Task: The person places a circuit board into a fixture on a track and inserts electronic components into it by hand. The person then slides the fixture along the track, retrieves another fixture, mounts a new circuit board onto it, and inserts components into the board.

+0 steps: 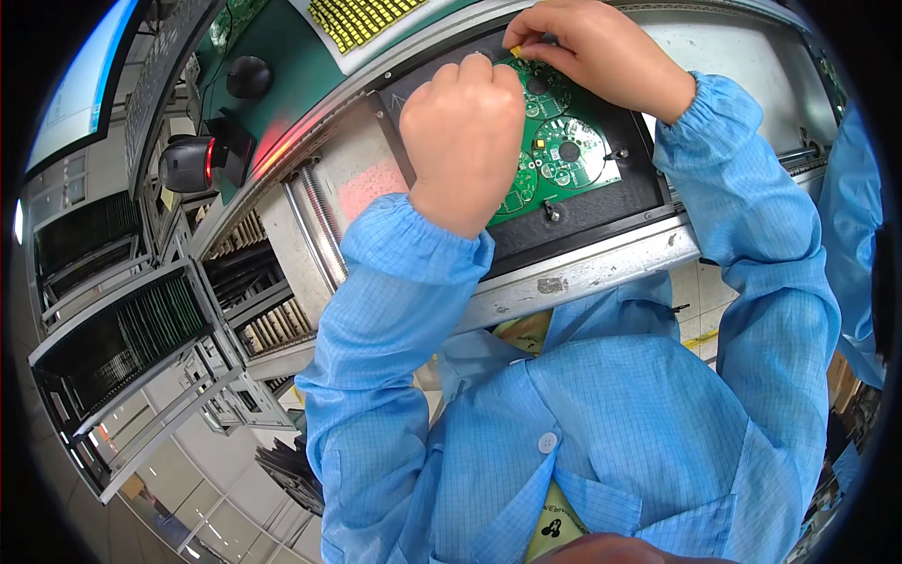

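A green circuit board with round sections lies in a black frame. Above its left part is my left hand, fingers curled closed; their tips, and anything in them, are hidden behind the knuckles. At the board's far edge my right hand pinches a small yellow component between thumb and fingertips. Another small yellow part is mounted on the board near a dark round area.
Rows of yellow components fill a white tray beyond the frame. On the green mat are a black mouse and a black scanner-like device with a red light. A metal rail runs along the near side; racks of boards stand left.
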Demonstrator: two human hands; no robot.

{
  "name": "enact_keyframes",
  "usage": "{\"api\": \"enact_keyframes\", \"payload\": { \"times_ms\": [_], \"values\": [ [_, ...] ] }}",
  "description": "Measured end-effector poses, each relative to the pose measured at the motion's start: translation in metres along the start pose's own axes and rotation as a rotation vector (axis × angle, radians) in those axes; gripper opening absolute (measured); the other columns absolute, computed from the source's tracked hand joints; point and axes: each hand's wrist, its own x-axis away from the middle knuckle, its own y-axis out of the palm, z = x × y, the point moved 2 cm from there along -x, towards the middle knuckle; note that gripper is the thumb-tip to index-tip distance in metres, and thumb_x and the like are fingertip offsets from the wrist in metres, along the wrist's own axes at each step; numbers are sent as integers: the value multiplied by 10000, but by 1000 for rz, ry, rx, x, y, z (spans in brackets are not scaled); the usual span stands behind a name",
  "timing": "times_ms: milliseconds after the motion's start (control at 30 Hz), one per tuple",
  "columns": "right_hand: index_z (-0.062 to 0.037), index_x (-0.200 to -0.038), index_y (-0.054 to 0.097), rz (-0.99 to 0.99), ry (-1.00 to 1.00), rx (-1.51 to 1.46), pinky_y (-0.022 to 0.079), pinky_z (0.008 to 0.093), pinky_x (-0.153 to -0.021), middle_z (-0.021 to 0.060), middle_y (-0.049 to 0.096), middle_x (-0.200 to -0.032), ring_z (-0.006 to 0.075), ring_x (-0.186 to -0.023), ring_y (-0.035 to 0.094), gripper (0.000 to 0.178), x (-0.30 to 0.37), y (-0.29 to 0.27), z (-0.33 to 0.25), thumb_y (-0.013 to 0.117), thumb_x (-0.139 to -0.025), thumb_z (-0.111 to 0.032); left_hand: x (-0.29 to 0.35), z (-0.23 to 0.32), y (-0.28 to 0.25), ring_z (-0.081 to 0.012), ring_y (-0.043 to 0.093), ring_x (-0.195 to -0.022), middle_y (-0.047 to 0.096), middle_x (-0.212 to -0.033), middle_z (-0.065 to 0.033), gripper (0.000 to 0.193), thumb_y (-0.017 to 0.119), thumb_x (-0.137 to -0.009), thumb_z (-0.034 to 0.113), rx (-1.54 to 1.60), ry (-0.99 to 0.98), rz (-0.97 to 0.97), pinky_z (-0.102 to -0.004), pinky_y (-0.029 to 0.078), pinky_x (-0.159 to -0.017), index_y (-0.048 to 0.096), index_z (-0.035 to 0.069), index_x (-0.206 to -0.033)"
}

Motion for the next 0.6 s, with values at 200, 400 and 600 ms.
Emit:
{"api": "enact_keyframes", "payload": {
  "times_ms": [200,400,600],
  "values": [
    [-65,-1027,757,-110,-53,31,560,452,-832,170,724,-976,395,-917,695,155,0,3,-3,722,-890,-127,8,-16,-9,-291,697,-815,682,-843,-57,82,770,-813,164,344,-133,10,-409,546,-684,754,125,-885],
    [-85,-1113,752,-22,-183,159,557,397,-782,78,716,-1016,295,-900,707,190,2,14,9,729,-945,-171,15,-50,-17,-301,665,-739,660,-789,-75,153,821,-837,216,453,-396,-215,-414,515,-656,800,149,-974],
    [-84,-1079,756,-13,-168,172,568,424,-800,84,709,-1018,325,-902,709,171,2,13,11,730,-929,-160,16,-51,-12,-265,616,-677,621,-745,-70,156,829,-837,230,506,-422,-285,-405,477,-620,811,128,-954]
  ]
}}
